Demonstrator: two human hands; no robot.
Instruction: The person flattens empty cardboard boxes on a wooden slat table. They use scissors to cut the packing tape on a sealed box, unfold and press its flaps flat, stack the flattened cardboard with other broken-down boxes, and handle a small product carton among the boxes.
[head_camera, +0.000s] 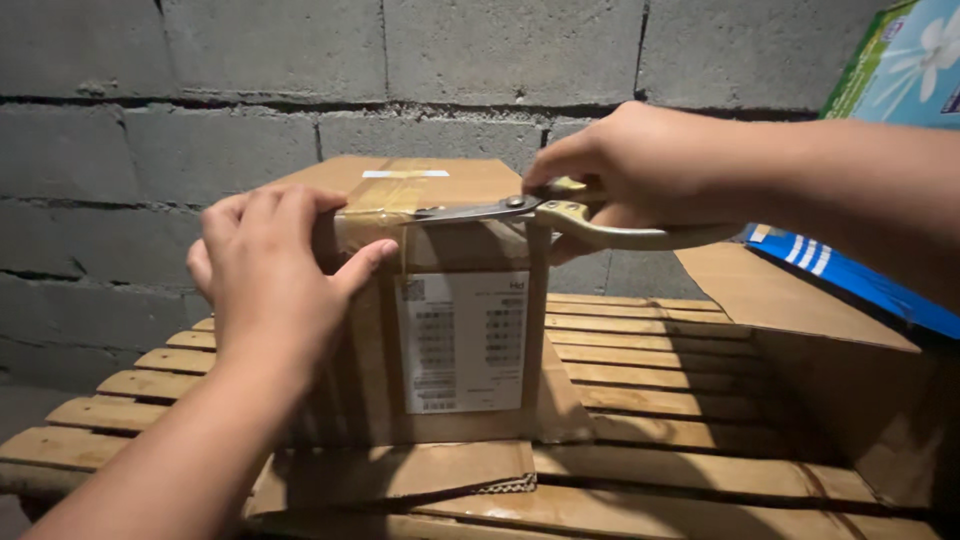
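A taped brown cardboard box (440, 300) with a white shipping label stands upright on a slatted wooden surface. My left hand (275, 270) grips its upper left corner, thumb on the front face. My right hand (640, 165) holds a pair of cream-handled scissors (560, 215). The scissors' metal blades point left and lie along the taped top front edge of the box.
The slatted wooden surface (650, 370) stands against a grey concrete block wall (200, 120). A flattened piece of cardboard (400, 475) lies in front of the box. An open cardboard box flap (790, 300) and a blue and green printed carton (890, 80) sit at right.
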